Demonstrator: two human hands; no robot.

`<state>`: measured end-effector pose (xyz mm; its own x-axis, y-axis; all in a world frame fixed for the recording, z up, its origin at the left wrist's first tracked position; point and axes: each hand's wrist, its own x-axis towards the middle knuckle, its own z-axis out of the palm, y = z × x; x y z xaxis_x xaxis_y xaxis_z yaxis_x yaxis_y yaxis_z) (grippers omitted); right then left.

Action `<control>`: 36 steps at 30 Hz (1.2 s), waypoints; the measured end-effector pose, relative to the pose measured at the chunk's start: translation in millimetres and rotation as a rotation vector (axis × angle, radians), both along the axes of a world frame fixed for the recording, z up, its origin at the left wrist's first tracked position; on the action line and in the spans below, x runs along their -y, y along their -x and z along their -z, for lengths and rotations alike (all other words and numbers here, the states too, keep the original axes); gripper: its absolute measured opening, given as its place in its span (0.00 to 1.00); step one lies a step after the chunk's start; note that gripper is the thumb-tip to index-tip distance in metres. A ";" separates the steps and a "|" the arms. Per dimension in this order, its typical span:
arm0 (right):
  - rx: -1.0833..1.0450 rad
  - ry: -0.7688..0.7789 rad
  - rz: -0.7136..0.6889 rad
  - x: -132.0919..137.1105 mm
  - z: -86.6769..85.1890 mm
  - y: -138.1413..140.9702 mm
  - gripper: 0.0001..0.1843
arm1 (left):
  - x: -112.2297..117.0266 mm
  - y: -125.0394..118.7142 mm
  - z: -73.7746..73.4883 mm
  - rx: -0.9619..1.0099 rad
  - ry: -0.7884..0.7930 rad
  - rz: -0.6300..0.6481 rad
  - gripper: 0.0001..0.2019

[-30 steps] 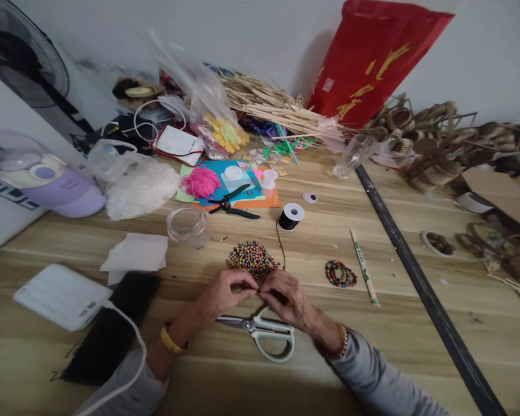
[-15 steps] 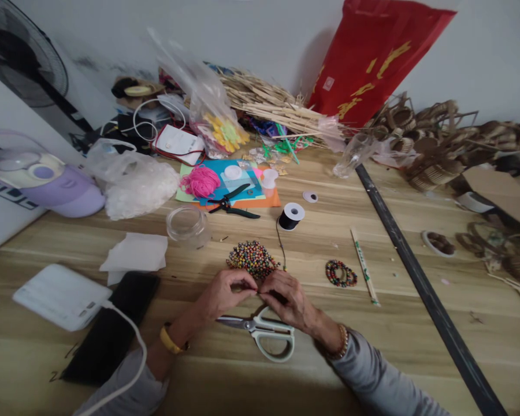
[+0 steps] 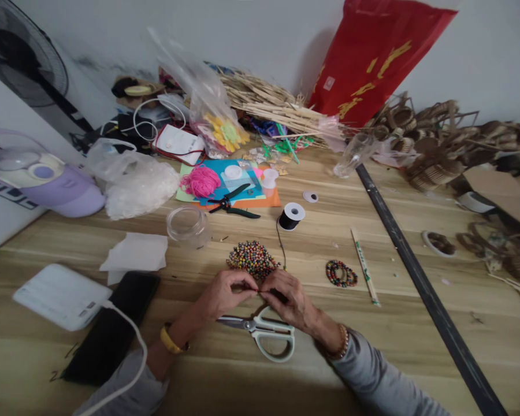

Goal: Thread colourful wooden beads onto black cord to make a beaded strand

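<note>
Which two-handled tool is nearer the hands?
The metal scissors with pale looped handles, just below the right hand; the dark-handled pliers lie farther away, partly over orange paper.

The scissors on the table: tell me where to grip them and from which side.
Grip the lower handle loop, probably coming from the near right with the right hand. The scissors lie with their loops to the right and their blades pointing left, so that side should keep the grip clear of the edges.
</note>
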<state>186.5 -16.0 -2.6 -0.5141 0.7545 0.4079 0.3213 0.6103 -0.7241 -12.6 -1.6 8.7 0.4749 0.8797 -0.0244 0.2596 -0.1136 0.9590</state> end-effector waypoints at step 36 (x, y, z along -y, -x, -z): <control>-0.008 -0.005 -0.021 1.7 0.4 1.5 0.01 | -0.7 -2.2 -3.8 -0.054 -0.111 0.060 0.05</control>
<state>185.0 -17.7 -3.0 -0.5267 0.7412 0.4163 0.3022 0.6210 -0.7232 -10.4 -0.9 12.5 0.5275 0.8484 0.0444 0.3003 -0.2352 0.9244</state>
